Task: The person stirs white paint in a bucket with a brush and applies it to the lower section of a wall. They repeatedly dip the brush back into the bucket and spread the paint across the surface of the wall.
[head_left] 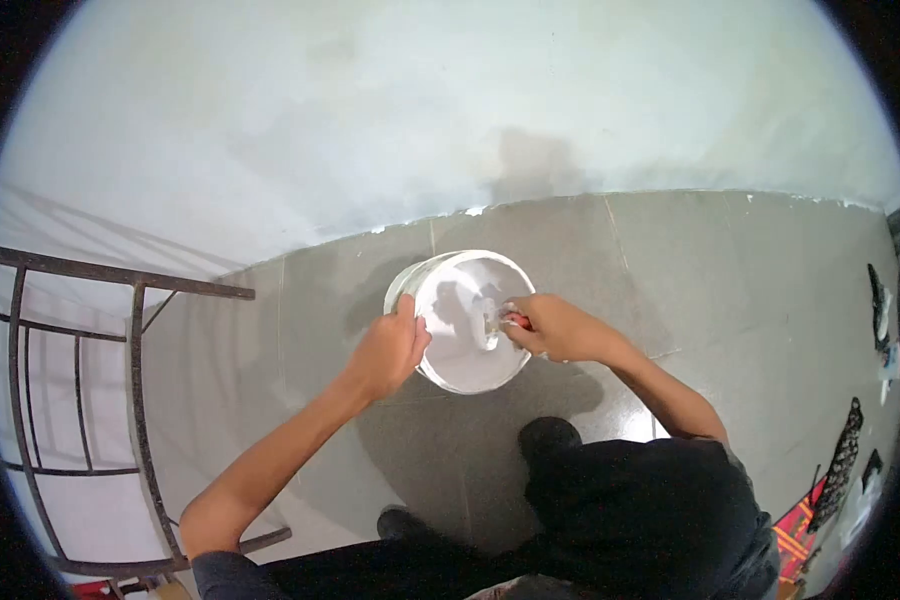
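A white bucket (475, 382) stands on the grey floor, seen from above, with smooth white paint-like material (460, 345) inside. My left hand (388, 350) is closed on the left side of its rim. On the opposite side, my right hand (555, 328) is closed around a red-handled tool (518, 320). The tool's white-coated head (490, 325) is inside the bucket's opening; whether it is a brush or a scraper I cannot tell. White smears show on my right fingers.
A pale wall (420, 110) rises just beyond the bucket. To the left stands a dark metal frame (138, 400) with bars. Patterned cloth (838, 465) and a red-yellow piece (798, 530) lie on the tiled floor (670, 270) at the right. My shoes (550, 437) are near the bucket.
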{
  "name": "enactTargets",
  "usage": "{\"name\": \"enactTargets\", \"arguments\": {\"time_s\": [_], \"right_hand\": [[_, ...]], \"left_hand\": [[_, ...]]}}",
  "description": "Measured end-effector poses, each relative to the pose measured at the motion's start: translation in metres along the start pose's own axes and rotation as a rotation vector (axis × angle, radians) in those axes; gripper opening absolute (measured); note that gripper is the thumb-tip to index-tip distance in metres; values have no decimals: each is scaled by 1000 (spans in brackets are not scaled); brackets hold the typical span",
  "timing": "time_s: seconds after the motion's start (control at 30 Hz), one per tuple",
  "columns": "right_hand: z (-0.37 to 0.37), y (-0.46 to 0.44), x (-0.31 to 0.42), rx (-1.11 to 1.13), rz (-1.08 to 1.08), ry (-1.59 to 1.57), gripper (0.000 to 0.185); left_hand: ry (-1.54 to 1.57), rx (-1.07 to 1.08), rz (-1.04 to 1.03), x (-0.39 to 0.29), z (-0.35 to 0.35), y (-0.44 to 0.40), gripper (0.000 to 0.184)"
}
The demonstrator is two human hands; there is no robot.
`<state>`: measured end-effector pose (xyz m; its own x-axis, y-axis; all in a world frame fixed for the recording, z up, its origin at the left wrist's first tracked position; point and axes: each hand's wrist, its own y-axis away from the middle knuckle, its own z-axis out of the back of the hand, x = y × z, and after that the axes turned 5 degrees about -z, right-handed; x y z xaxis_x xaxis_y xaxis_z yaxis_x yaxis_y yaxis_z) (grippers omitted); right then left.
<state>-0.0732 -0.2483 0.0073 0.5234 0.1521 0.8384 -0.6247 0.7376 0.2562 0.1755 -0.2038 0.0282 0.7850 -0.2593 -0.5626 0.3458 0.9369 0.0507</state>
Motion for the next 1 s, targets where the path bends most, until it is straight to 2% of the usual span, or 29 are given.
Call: {"name": "enactTargets", "arguments": {"time_s": [0.2, 0.3, 0.4, 0.5, 0.6, 0.7, 0.8, 0.87, 0.97, 1.0], "right_hand": [[-23, -15, -1, -154, 68, -71, 29], [-37, -30, -11, -171, 201, 8, 30], [-34, -36, -6, -108, 206, 112, 32], [-30, -24, -4, -192, 252, 39, 30], [-35, -16, -10, -283, 154, -18, 26], [-31, -12, -17, -112, -93, 150, 21], [-51, -35, -40, -15, 8, 346, 17], [-38, -61, -8, 284, -271, 429, 15], [-30, -51, 8, -4, -98, 532, 12], [-25, -37, 10, -53, 38, 568, 11]], "left_hand": [[-30, 64, 52, -2, 9, -4, 20], [-83, 77, 26, 2, 7, -7, 21], [-75, 113, -18, 1, 10, -7, 22], [-193, 162, -29, -4, 13, -4, 20], [-183, 19, -73, -8, 3, -5, 18], [-173, -32, 19, -17, -7, -14, 18], [-190, -223, 2, -19, -26, -24, 17], [-204, -249, 27, -30, -29, -28, 17], [-247, -352, -41, -36, -34, -27, 16], [-244, -358, -52, -40, -31, -25, 16]]}}
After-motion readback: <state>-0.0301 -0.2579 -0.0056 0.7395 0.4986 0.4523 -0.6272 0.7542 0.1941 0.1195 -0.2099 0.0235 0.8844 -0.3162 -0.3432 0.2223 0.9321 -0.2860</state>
